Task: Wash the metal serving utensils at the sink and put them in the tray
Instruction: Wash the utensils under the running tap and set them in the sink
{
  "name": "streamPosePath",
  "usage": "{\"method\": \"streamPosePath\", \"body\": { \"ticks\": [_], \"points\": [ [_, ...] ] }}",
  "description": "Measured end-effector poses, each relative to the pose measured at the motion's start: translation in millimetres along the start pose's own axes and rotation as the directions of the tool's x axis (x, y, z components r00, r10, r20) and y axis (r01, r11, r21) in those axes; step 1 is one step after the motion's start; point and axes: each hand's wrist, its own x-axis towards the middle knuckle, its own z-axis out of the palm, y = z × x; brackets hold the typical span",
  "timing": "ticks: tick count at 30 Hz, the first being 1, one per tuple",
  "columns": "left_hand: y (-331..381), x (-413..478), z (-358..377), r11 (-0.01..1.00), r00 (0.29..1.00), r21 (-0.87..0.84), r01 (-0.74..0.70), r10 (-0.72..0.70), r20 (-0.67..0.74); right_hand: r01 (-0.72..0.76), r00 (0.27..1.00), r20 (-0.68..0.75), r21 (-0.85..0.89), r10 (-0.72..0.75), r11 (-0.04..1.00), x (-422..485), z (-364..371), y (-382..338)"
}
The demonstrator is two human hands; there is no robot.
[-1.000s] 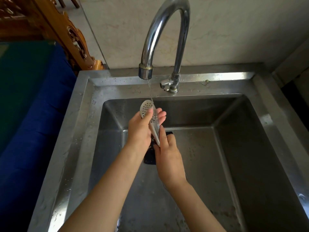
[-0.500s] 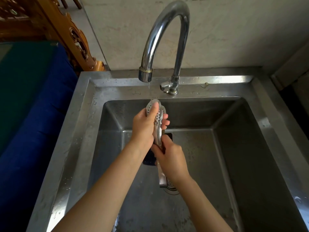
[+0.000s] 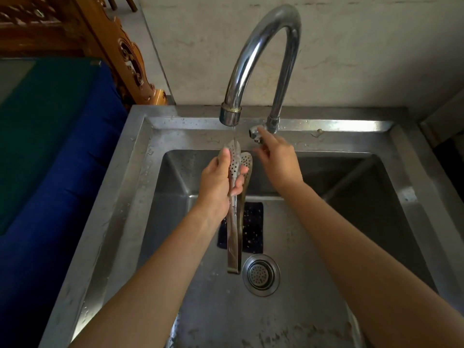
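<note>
My left hand [image 3: 221, 182] grips a pair of metal serving tongs [image 3: 234, 222] near their perforated spoon ends, holding them upright over the steel sink [image 3: 140, 187]. The tong heads sit right under the faucet spout [image 3: 230, 116], where a thin stream of water runs onto them. The hinged end hangs down toward the drain. My right hand [image 3: 276, 159] is off the tongs, its forefinger stretched out and touching the small tap lever [image 3: 254, 133] at the faucet's base. No tray is in view.
A dark sponge or cloth [image 3: 253, 227] lies on the sink floor behind the tongs, with the round drain strainer [image 3: 261, 273] just in front of it. A blue and green surface [image 3: 50, 146] borders the sink on the left. Carved wooden furniture [image 3: 120, 54] stands behind it.
My right hand let go of the tong handle and moved up and right to the tap lever. My left hand kept its grip on the tongs under the spout.
</note>
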Motion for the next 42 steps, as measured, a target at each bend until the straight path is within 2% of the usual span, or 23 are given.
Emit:
{"method": "streamPosePath", "body": {
  "ticks": [3,7,14,33,36,38,40,42],
  "points": [
    [1.3,1.6,3.9,1.000,1.000,0.002,0.017,-0.017,-0.013,0.031,0.999,0.009,-0.061,-0.031,0.998,10.8,2.4,1.6],
    [-0.6,2.1,7.8,0.998,0.997,-0.040,0.045,-0.043,0.061,0.069,0.997,-0.008,-0.117,-0.071,0.991,17.7,3.4,2.5],
    [-2.8,2.5,12.1,0.999,0.998,0.000,0.033,-0.033,0.059,0.135,0.991,0.015,-0.144,-0.135,0.980,22.2,0.4,8.0],
    [-11.4,4.0,7.7,1.000,0.998,0.031,0.006,-0.008,0.058,0.143,0.987,0.092,-0.145,-0.131,0.979,28.9,-6.0,7.0],
    [-12.5,3.1,5.6,1.000,0.999,-0.004,-0.008,0.008,0.045,0.090,0.995,0.056,-0.105,-0.085,0.990,20.7,-4.6,3.5],
    [-12.1,2.8,2.9,0.999,0.999,-0.039,-0.028,0.030,0.039,-0.027,1.000,0.004,-0.032,0.027,0.999,0.9,-2.0,0.3],
    [-9.7,3.9,0.3,0.998,0.999,-0.051,-0.032,0.034,0.032,-0.120,0.989,-0.070,0.125,0.129,0.985,-33.6,4.0,-7.4],
    [-8.6,4.1,-0.1,0.998,0.999,-0.057,-0.037,0.039,0.032,-0.139,0.984,-0.066,0.292,0.165,0.946,-71.2,14.1,-19.1]
  ]
}}
